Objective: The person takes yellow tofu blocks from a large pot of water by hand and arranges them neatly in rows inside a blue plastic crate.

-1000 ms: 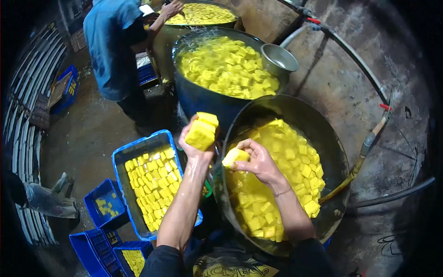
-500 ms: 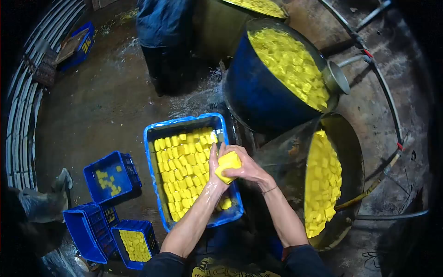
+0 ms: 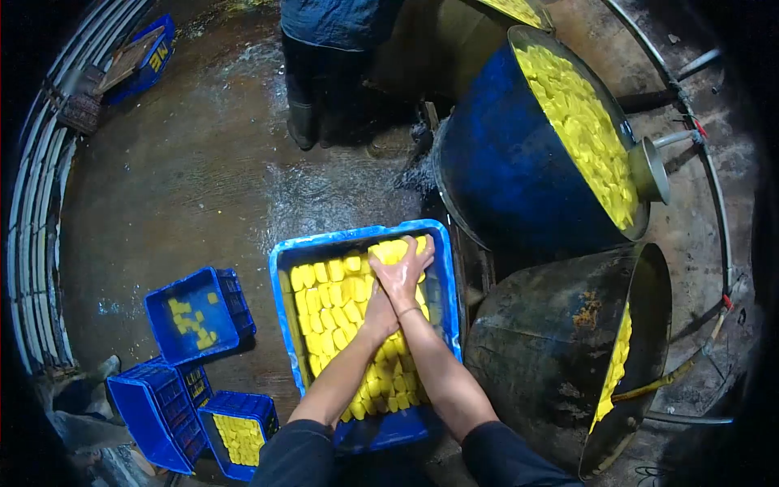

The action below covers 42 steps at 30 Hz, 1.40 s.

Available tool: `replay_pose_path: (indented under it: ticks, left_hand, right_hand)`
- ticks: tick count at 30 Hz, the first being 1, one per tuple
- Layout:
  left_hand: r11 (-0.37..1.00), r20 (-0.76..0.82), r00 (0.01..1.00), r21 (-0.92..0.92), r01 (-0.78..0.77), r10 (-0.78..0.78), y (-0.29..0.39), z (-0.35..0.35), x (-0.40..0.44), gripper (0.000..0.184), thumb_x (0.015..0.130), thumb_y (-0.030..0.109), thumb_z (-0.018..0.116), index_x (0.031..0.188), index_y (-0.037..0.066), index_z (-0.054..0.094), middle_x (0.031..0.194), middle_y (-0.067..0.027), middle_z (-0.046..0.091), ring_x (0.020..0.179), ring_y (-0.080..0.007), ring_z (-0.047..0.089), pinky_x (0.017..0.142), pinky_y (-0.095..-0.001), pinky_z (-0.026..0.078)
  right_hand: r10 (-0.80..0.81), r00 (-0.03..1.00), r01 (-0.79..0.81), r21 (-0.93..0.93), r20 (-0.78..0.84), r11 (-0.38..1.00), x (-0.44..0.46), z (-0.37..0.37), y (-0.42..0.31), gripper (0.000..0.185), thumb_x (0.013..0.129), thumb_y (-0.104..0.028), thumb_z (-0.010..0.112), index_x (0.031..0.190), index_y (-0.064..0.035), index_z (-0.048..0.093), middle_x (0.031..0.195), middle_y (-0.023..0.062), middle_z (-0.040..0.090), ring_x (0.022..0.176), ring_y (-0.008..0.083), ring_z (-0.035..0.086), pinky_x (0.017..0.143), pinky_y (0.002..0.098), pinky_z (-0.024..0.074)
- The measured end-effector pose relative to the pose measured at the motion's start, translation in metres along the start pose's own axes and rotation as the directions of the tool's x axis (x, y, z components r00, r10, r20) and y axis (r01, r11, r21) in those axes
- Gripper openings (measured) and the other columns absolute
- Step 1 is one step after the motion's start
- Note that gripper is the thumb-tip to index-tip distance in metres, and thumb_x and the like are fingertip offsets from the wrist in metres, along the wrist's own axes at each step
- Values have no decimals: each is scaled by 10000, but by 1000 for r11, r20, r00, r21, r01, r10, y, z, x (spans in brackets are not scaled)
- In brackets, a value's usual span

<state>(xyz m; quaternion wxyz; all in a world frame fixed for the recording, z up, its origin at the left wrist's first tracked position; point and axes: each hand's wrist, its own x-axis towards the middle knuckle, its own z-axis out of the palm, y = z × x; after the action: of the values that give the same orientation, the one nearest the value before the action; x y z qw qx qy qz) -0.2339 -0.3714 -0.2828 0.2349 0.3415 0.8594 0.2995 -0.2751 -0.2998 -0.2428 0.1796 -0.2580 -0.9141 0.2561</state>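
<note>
- Now both bare hands are low inside a large, rectangular blue plastic tub (image 3: 341,235); just earlier they were together around yellow pieces at its right edge, so the handling has moved to its upper right part.
- The right hand (image 3: 398,277) reaches across with its fingers spread wide over a cluster of bright yellow, rounded blocks (image 3: 389,250), touching them; how firmly it presses cannot be told.
- The left hand (image 3: 380,314) sits just beside the right wrist, partly covered by it. Its fingers are hidden, so I cannot tell how far they are bent or whether they hold anything.
- More soft-edged yellow pieces (image 3: 312,302) lie in close rows across the tub, beside and below the hands. The touched cluster meets the ends of these rows, which makes alignment and gentle contact matter, I judge.
- Right of the tub, a dark, rust-spotted metal vat (image 3: 552,341) leans in view, with a big blue drum (image 3: 511,154) beyond it. Both contain yellow pieces; a round silver metal bowl (image 3: 649,170) is at the drum's rim.
- Left of the tub, a small blue plastic crate (image 3: 238,302) contains a few scattered pieces.
- Near the top, a co-worker in blue clothing (image 3: 341,24) stands on the wet floor (image 3: 187,187).
</note>
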Motion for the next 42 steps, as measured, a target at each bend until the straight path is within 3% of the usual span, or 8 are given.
replay_pose_path:
  ticks: [8, 14, 16, 22, 28, 32, 38, 42]
  left_hand:
    - [945, -383, 923, 314, 93, 36, -3, -24, -33, 546, 870, 240, 520, 1350, -16, 468, 1443, -211, 417, 1351, -408, 348, 1133, -556, 198]
    - [996, -87, 996, -91, 10, -18, -46, -25, 14, 554, 851, 303, 599, 1285, -29, 506, 1389, -320, 399, 1297, -460, 382, 1057, -556, 318]
    - [918, -450, 864, 396, -32, 225, -43, 0, 36, 497, 859, 312, 606, 1227, -14, 537, 1341, -288, 449, 1271, -433, 413, 1049, -521, 333]
    - [775, -688, 649, -201, -600, 324, 355, -119, 20, 258, 826, 22, 614, 1083, 24, 602, 1171, -174, 534, 1092, -354, 514, 967, -455, 399]
    - [616, 558, 478, -77, -784, 678, 513, 4, 30, 288, 768, 57, 642, 1056, 43, 624, 965, -173, 649, 930, -317, 646, 806, -368, 526]
    - [-76, 851, 96, 157, -985, 517, 448, 176, 58, 312, 937, 176, 482, 1227, 94, 561, 1143, -116, 617, 1087, -249, 612, 906, -348, 500]
    - [317, 932, 295, 220, -922, 210, 492, 143, 46, 222, 887, 151, 530, 1084, 84, 608, 1153, -76, 629, 1037, -243, 623, 878, -329, 499]
    - [548, 811, 229, -130, -826, 538, 454, 165, 99, 249, 748, 66, 605, 995, 33, 595, 905, -85, 646, 860, -298, 624, 766, -395, 508]
  right_hand:
    - [144, 924, -104, -130, 355, 986, 8, 5, 35, 757, 776, -533, 672, 1297, -15, 491, 1425, 292, 357, 1334, 434, 314, 1070, 550, 276]
    - [-231, 821, 12, 388, 523, 922, 28, -101, 42, 466, 891, -303, 610, 1229, 16, 576, 1317, 222, 524, 1227, 351, 497, 1030, 413, 402]
    - [-267, 839, -44, 548, 474, 835, 10, -213, 7, 393, 881, -209, 652, 1211, -4, 591, 1304, 188, 540, 1203, 326, 525, 970, 401, 463]
    - [104, 993, -39, 714, -48, 700, -59, -491, 52, 292, 819, -130, 675, 1086, -18, 630, 1080, 154, 625, 1037, 197, 608, 795, 335, 537]
    - [158, 923, -36, -331, 350, 943, -109, -557, 290, 366, 712, -41, 653, 1078, -51, 647, 1065, 149, 643, 1002, 322, 617, 856, 409, 521]
    - [-26, 863, 199, -292, 504, 936, -128, -519, 352, 352, 716, -50, 651, 1067, -49, 632, 1010, 175, 610, 1001, 355, 575, 861, 438, 493]
    - [-118, 801, 279, -192, 587, 941, -127, -501, 392, 291, 766, -29, 590, 1051, -56, 639, 925, 189, 615, 925, 313, 612, 840, 428, 505]
    - [-143, 820, 85, 128, 555, 988, -89, -542, 413, 258, 787, -75, 595, 1038, -67, 653, 817, 144, 605, 818, 293, 620, 751, 419, 510]
